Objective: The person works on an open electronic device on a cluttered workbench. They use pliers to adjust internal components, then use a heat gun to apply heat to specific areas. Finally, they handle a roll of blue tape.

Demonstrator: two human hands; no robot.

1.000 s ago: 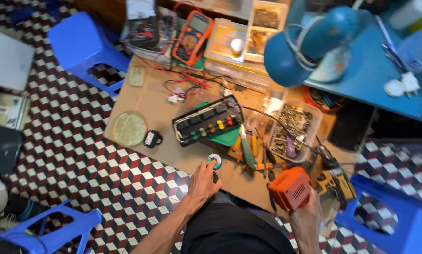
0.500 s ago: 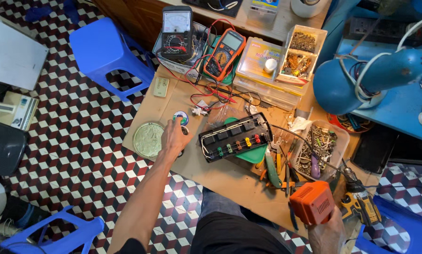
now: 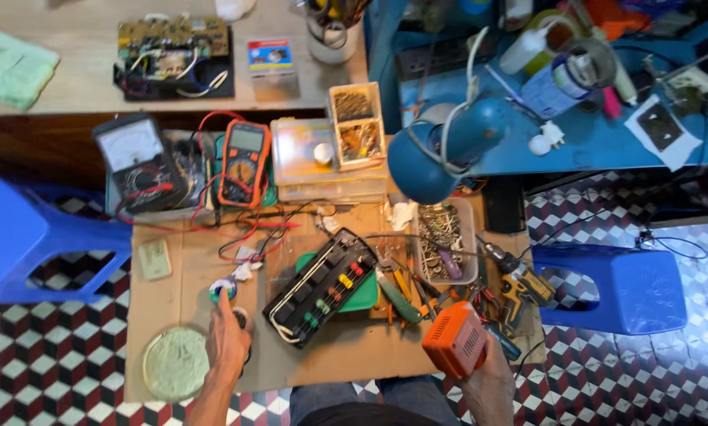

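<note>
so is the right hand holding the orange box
Yes, the right hand has its grip around the orange box at the board's front edge.

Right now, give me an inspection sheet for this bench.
Surface: brown cardboard sheet on a checkered floor.
Job's things: small round roll under the left hand's fingertip; orange boxy device in the right hand.
Clutter: black terminal board, orange multimeter, analog meter, round greenish disc, parts tray, drill.
Hands: left hand touching the roll; right hand gripping the device.
Cables: red and black test leads loose.
Surroundings: blue lamp, blue stools.
</note>
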